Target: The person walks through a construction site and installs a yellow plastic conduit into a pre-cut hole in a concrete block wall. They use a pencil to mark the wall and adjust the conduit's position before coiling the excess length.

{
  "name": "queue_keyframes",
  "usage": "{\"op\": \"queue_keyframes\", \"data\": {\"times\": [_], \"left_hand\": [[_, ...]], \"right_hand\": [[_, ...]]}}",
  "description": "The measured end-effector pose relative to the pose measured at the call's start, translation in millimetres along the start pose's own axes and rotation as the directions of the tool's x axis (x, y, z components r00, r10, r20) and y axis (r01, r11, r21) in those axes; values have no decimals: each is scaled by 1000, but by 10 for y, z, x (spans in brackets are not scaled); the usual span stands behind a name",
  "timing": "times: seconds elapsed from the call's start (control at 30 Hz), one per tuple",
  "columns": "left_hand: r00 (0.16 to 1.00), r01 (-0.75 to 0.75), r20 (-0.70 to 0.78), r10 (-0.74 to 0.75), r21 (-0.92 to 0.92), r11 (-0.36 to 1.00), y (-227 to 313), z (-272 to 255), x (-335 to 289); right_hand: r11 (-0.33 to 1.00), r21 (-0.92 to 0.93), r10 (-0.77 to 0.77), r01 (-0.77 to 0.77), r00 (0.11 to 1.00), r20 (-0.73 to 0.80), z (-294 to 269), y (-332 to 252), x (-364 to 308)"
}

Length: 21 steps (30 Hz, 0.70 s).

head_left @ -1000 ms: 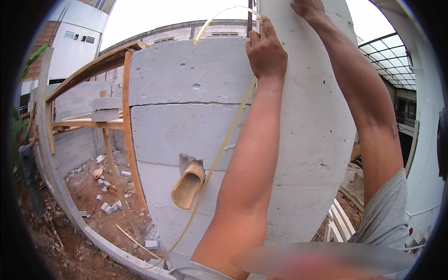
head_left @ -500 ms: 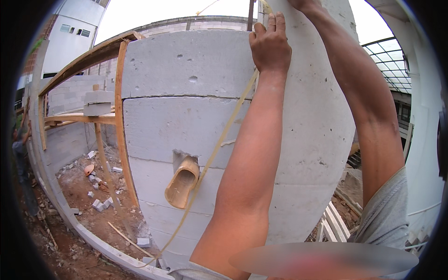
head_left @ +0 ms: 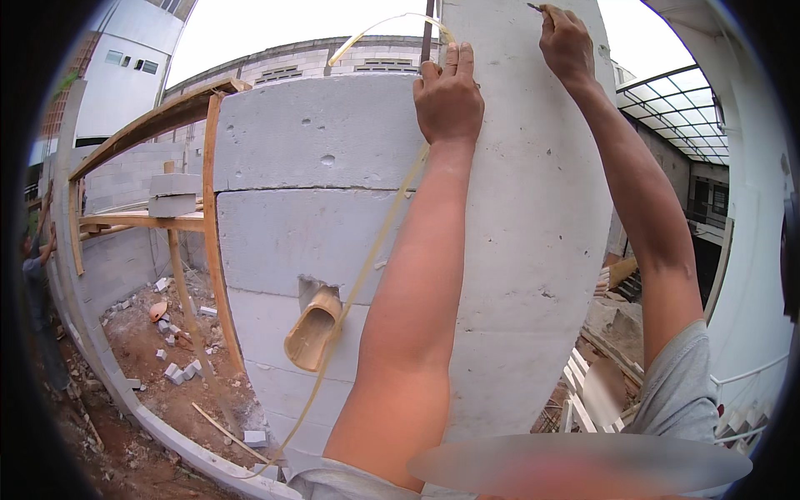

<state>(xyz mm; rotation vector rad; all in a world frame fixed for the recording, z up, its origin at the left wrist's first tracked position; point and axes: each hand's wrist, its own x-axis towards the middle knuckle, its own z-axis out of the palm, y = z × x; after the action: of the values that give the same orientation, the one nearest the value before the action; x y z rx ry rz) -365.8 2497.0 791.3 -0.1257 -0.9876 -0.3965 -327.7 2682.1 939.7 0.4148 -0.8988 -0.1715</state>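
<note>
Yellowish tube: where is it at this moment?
In the head view, left of centre, the tube runs up the block wall past the right edge of the bamboo piece, behind the left hand, and loops out leftward above it.

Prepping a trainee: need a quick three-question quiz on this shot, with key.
1. True or false: the left hand is nearer the yellow hose than the right hand is.

2. What pokes out of the block wall?
A) a bucket
B) a broom
C) a bamboo piece

3. What is at the fingertips of the right hand?

Key:
1. True
2. C
3. A small dark object, too small to identify
</note>
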Motion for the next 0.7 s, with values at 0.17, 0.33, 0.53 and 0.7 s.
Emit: {"op": "queue_keyframes", "data": {"times": [0.17, 0.33, 0.53, 0.7], "left_hand": [[999, 37, 8, -36, -108, 994, -82, -5, 9], [982, 176, 113, -151, -260, 950, -70, -30, 241], [904, 350, 266, -335, -8, 937, 81, 163, 554], [977, 54, 203, -66, 63, 997, 7, 274, 500]], "right_hand": [[926, 266, 250, -268, 963, 99, -583, -115, -1034], [948, 179, 242, -263, 962, 130, -611, -259, -965], [930, 251, 251, -269, 963, 99, -627, -317, -1039], [915, 316, 221, -251, 967, 126, -803, -411, -1314]]}}
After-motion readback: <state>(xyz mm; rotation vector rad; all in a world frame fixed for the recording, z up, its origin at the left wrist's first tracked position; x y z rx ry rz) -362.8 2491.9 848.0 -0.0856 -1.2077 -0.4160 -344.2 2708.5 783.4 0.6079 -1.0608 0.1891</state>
